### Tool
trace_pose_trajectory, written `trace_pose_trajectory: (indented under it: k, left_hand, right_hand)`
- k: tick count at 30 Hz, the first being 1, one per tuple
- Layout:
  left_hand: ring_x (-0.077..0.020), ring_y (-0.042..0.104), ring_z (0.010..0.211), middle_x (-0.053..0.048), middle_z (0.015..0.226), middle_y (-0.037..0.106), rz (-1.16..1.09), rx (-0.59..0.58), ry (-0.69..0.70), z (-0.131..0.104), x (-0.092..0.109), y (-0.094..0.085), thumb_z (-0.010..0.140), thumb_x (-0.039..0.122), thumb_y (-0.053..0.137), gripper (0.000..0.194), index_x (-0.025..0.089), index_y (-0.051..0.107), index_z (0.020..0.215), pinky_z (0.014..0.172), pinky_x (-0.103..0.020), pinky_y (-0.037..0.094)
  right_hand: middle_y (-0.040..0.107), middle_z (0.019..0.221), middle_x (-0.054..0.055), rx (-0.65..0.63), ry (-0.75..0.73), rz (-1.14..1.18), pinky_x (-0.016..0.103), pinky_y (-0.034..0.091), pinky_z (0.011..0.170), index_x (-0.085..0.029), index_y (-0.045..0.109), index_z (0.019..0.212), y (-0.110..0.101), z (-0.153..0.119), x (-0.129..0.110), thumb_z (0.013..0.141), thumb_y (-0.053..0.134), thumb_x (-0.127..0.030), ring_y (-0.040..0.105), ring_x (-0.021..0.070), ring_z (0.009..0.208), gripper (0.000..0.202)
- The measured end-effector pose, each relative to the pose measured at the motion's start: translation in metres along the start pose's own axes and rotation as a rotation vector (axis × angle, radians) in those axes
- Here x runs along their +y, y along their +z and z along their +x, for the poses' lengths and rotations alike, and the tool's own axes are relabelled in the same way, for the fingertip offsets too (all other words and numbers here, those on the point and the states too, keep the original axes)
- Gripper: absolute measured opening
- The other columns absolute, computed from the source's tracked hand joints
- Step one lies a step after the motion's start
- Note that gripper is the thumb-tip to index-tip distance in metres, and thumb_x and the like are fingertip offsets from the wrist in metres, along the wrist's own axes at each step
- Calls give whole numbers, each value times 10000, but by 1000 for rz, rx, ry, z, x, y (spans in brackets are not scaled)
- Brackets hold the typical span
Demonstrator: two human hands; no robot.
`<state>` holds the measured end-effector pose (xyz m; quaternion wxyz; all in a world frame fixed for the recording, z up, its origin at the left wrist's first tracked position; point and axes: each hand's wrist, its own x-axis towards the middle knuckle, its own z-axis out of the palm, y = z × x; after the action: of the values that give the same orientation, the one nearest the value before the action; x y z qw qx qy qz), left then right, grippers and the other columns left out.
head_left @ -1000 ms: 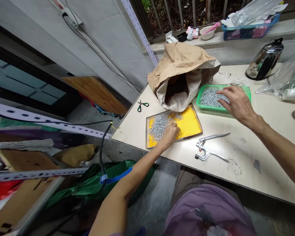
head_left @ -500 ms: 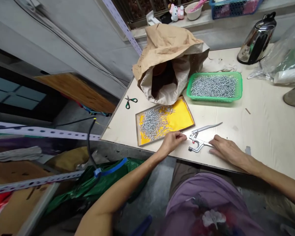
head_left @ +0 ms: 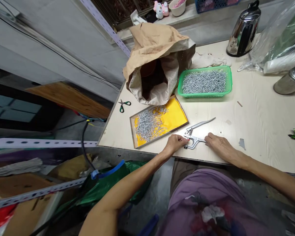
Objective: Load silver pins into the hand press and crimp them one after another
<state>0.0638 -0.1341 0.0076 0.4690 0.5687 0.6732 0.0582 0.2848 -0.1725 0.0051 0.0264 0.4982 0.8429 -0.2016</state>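
Observation:
A pair of silver C-jawed hand pliers (head_left: pixel 195 138) with a spring and a small red part lies near the table's front edge, its handles spread. My right hand (head_left: pixel 217 146) grips the end of the lower handle between thumb and fingers. The upper handle is free. My left hand (head_left: pixel 175 144) is closed in a pinch right at the jaw, by the red part; whatever its fingertips hold is too small to tell. Just beyond that hand, a shallow yellow-lined tray (head_left: pixel 174 115) has a heap of small silver metal pins (head_left: pixel 148 125) toward its left side.
A green basket (head_left: pixel 204 95) full of similar metal pieces stands behind. An open brown paper sack (head_left: pixel 157 42) rests behind the tray. Scissors (head_left: pixel 123 105) lie at left. A kettle (head_left: pixel 244 29), a metal canister (head_left: pixel 290 80) and clear plastic (head_left: pixel 272 49) are at right.
My left hand has come up against the pliers' jaw, where a gap was before. My right hand stays on the lower handle. The whole view has shifted slightly.

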Motion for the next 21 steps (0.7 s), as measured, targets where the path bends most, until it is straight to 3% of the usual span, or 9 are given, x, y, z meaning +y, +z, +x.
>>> trace_pose_trajectory:
  k: [3,6,14,21]
  left_hand:
    - [-66,358,476,53,451,428,45,-24,-31,0,1,-2,635,424,651,326,120,596,530,482,-216,243]
    - [-59,322,428,62,434,402,18,-128,-68,-1,0,-3,644,436,641,327,129,587,543,447,-215,226]
    - [-62,365,389,70,432,427,85,-211,-66,-4,-3,-3,660,378,630,253,127,628,631,416,-200,270]
    - [-39,297,374,76,388,390,12,-367,-97,-5,-9,-1,585,465,715,374,149,528,516,400,-199,192]
  right_hand:
    - [587,914,73,0,7,5,261,313,545,-153,566,906,0,0,0,920,463,-118,565,162,759,109]
    - [588,896,69,7,-7,-16,261,299,553,-151,572,898,1,0,-1,924,449,-112,544,152,736,131]
    - [589,859,53,17,-63,-107,267,265,557,-155,584,898,0,-2,-1,898,433,-56,499,143,700,181]
    - [590,845,55,78,-124,-154,283,250,564,-167,584,893,3,-5,0,906,415,-55,475,152,698,204]
